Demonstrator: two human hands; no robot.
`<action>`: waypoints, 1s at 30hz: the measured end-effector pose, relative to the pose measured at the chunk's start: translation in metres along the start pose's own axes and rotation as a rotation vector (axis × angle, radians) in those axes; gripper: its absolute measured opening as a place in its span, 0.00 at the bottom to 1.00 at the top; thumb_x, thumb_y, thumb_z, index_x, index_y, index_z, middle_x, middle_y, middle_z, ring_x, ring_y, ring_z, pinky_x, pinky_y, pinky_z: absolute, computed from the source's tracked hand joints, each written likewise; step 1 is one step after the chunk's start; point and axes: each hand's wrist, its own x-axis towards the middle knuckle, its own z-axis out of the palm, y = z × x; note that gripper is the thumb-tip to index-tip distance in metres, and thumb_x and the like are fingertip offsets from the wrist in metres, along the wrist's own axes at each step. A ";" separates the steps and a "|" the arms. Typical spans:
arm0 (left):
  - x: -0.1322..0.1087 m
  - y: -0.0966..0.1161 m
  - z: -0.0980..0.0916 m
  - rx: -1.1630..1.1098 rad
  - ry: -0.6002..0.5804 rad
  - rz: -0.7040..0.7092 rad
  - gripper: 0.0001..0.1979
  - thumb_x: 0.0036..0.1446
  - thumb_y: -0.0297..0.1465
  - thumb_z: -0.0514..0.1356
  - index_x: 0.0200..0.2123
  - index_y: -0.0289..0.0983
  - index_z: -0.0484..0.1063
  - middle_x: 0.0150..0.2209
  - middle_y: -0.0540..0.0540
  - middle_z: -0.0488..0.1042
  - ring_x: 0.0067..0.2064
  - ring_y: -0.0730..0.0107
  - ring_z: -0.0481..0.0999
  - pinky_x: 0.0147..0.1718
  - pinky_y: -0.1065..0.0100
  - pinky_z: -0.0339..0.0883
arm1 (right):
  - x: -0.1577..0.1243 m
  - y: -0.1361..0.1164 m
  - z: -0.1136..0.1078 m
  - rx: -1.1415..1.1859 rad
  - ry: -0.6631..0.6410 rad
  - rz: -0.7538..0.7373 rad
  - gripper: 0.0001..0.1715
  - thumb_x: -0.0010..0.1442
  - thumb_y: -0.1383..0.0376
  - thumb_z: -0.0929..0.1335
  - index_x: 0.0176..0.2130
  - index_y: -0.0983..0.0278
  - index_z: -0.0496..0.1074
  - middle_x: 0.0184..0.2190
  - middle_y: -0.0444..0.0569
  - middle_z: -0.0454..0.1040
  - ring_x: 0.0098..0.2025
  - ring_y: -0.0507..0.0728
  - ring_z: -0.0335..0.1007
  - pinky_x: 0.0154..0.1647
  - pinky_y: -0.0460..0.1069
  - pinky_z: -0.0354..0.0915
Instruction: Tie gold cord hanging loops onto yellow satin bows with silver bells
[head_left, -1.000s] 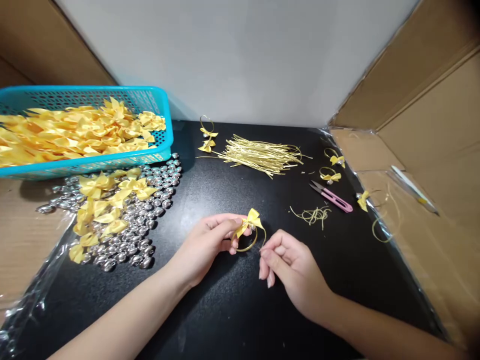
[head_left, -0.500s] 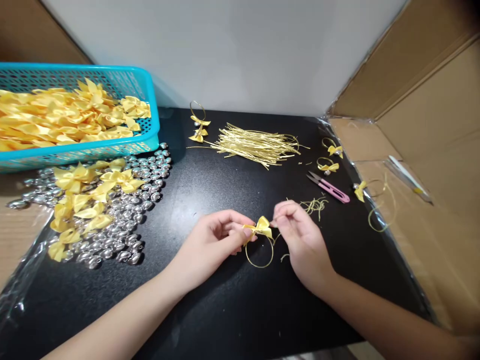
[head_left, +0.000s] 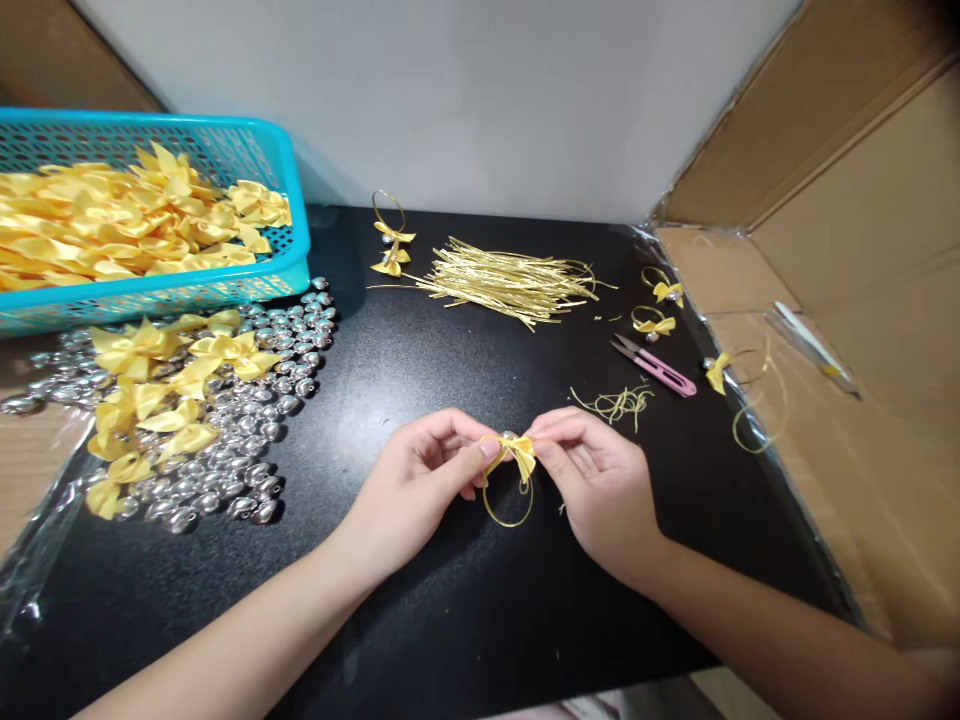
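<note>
Hanging from the yellow bow (head_left: 519, 458), a loop of gold cord (head_left: 507, 524) was held over the black tabletop (head_left: 420, 620), between the two hands. The bow's left side was grasped between thumb and fingers by the left hand (head_left: 416, 490); its right side was pinched by the thumb and forefinger of the right hand (head_left: 604, 490), though whether anything else was caught there could not be told. A silver bead (head_left: 510, 436) was seen at the bow's upper edge, between the fingertips. The whole piece was judged very light. The bow was taken to be soft, smooth and easily creased, the loop thin, springy and prone to kinking, the bead hard and slick. A hold at the bow's centre, close to the bead, was thought the surest; the folded tips and the loop were considered best spared any hard squeeze.
</note>
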 end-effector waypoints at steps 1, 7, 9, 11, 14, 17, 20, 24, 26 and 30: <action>0.000 -0.001 0.001 -0.023 -0.001 0.010 0.09 0.54 0.36 0.66 0.28 0.36 0.76 0.23 0.53 0.73 0.24 0.80 0.67 0.25 0.78 0.62 | 0.000 0.000 0.000 0.009 0.011 0.003 0.08 0.59 0.72 0.68 0.30 0.61 0.74 0.32 0.44 0.75 0.36 0.50 0.74 0.39 0.46 0.71; 0.003 -0.006 0.005 -0.102 -0.005 0.047 0.08 0.55 0.34 0.67 0.28 0.36 0.76 0.23 0.53 0.74 0.25 0.80 0.67 0.25 0.79 0.62 | -0.001 0.000 0.001 0.095 0.049 0.054 0.08 0.58 0.73 0.69 0.29 0.62 0.74 0.31 0.44 0.75 0.35 0.50 0.75 0.38 0.45 0.73; 0.003 -0.006 0.004 -0.107 -0.024 0.045 0.07 0.56 0.34 0.66 0.29 0.37 0.77 0.23 0.53 0.74 0.25 0.80 0.67 0.26 0.78 0.63 | -0.001 0.001 0.001 0.114 0.054 0.072 0.07 0.57 0.73 0.69 0.29 0.62 0.74 0.31 0.45 0.75 0.34 0.50 0.75 0.37 0.45 0.73; 0.004 -0.006 0.002 -0.093 -0.049 0.042 0.07 0.58 0.34 0.64 0.31 0.37 0.78 0.24 0.52 0.74 0.26 0.79 0.68 0.27 0.77 0.65 | 0.000 0.001 0.001 0.119 0.056 0.083 0.07 0.57 0.73 0.70 0.29 0.62 0.74 0.31 0.45 0.75 0.34 0.50 0.75 0.37 0.44 0.73; 0.004 -0.006 -0.002 -0.049 -0.083 0.070 0.06 0.60 0.32 0.61 0.36 0.39 0.78 0.28 0.51 0.76 0.29 0.77 0.71 0.31 0.77 0.67 | 0.000 0.000 0.000 0.120 0.043 0.094 0.07 0.57 0.72 0.70 0.29 0.62 0.74 0.31 0.45 0.75 0.35 0.50 0.75 0.37 0.44 0.73; 0.003 -0.005 -0.006 0.001 -0.134 0.133 0.13 0.58 0.27 0.61 0.47 0.43 0.74 0.33 0.52 0.76 0.33 0.76 0.74 0.34 0.76 0.68 | 0.001 -0.001 -0.002 0.115 0.028 0.105 0.06 0.58 0.71 0.70 0.29 0.62 0.73 0.31 0.45 0.76 0.34 0.50 0.75 0.37 0.44 0.73; 0.002 -0.004 -0.008 0.136 -0.183 0.246 0.19 0.57 0.25 0.63 0.51 0.44 0.71 0.36 0.50 0.76 0.36 0.74 0.75 0.36 0.74 0.69 | 0.002 -0.002 -0.003 0.108 0.035 0.111 0.05 0.57 0.70 0.70 0.29 0.62 0.73 0.31 0.45 0.76 0.35 0.51 0.75 0.37 0.45 0.73; 0.001 0.000 -0.007 0.258 -0.159 0.300 0.16 0.55 0.28 0.65 0.48 0.41 0.74 0.35 0.49 0.75 0.34 0.74 0.74 0.34 0.74 0.69 | 0.002 -0.002 -0.004 0.101 0.032 0.126 0.04 0.56 0.69 0.70 0.29 0.62 0.73 0.31 0.46 0.76 0.34 0.51 0.75 0.37 0.47 0.74; 0.000 0.002 -0.006 0.234 -0.133 0.243 0.14 0.54 0.29 0.66 0.45 0.40 0.75 0.33 0.49 0.76 0.33 0.73 0.74 0.34 0.74 0.69 | 0.002 -0.003 -0.004 0.104 0.027 0.140 0.04 0.57 0.68 0.70 0.29 0.62 0.73 0.31 0.46 0.76 0.34 0.51 0.75 0.37 0.47 0.73; -0.001 0.006 -0.001 0.163 -0.057 0.128 0.07 0.53 0.33 0.67 0.35 0.38 0.78 0.31 0.47 0.79 0.32 0.71 0.76 0.32 0.73 0.68 | 0.001 -0.003 -0.004 0.098 0.015 0.156 0.04 0.57 0.66 0.71 0.29 0.62 0.73 0.31 0.46 0.76 0.34 0.52 0.74 0.36 0.48 0.73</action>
